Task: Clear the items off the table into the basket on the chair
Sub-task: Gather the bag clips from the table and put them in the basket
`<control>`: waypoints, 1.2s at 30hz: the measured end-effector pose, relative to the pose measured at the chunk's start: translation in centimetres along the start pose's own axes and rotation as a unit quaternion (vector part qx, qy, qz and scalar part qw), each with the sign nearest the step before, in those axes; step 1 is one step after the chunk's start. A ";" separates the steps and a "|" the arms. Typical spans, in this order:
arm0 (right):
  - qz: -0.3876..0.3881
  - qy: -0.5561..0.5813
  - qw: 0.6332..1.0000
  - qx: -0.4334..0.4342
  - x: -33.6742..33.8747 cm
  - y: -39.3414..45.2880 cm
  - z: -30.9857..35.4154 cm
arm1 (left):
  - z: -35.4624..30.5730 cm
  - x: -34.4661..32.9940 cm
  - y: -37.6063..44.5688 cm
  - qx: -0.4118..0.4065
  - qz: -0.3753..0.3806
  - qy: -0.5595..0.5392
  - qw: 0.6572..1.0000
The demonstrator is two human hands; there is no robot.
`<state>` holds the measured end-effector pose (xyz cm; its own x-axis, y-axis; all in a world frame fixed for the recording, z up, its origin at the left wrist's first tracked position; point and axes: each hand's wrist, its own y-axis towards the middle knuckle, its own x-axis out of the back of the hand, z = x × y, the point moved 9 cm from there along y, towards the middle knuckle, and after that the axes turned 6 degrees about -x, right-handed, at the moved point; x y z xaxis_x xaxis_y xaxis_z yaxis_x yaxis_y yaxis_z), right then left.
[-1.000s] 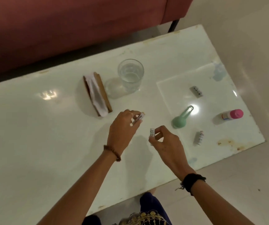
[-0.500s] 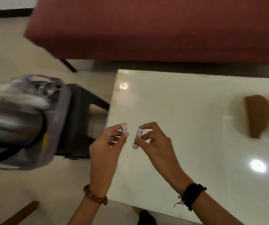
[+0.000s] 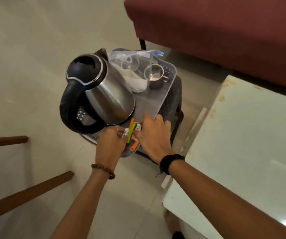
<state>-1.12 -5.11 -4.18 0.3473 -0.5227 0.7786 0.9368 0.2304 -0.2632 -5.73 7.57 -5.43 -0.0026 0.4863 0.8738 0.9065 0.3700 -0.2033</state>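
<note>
Two small white tubes sit over the basket's (image 3: 166, 94) six-o'clock end: the left hand (image 3: 110, 144) pinches one (image 3: 126, 132), the right hand (image 3: 153, 135) pinches the other (image 3: 139, 127). A green clip (image 3: 131, 132) lies between; the steel kettle (image 3: 102, 94) crowds eleven o'clock, the table (image 3: 252, 135) at three.

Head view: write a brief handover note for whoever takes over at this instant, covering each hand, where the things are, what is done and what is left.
Left hand: holds a small white tube over the basket.
Right hand: holds a second small tube over the basket's near end.
Basket on the chair already holds the kettle, steel cup, plastic bag and coloured clips.
Done: several items loaded.
Left: release both tubes, then check the table; most of it is out of view.
</note>
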 end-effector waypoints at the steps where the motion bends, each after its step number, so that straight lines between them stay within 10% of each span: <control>1: -0.002 -0.039 0.999 -0.003 -0.5 0.1 -0.1 | 0.4 -1.1 0.4 0.003 0.028 0.006 1.000; 8: -0.015 -0.104 0.994 0.014 -1.6 0.6 0.0 | 2.0 -3.8 0.9 0.040 0.091 -0.009 0.995; 15: -0.088 0.147 0.985 0.012 3.8 -2.6 -4.6 | -6.1 -0.4 -2.4 -0.095 -0.027 -0.096 0.990; 36: -0.271 0.186 0.860 -0.390 23.8 -42.4 -59.6 | -50.1 -39.1 -40.9 -0.387 0.366 -0.088 0.842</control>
<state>-30.13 -76.24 -8.45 -0.2956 -0.6396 0.7096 0.6580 -0.6748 -0.3341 -21.50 -66.23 -9.13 0.6750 0.4945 0.5476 0.6961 -0.6729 -0.2504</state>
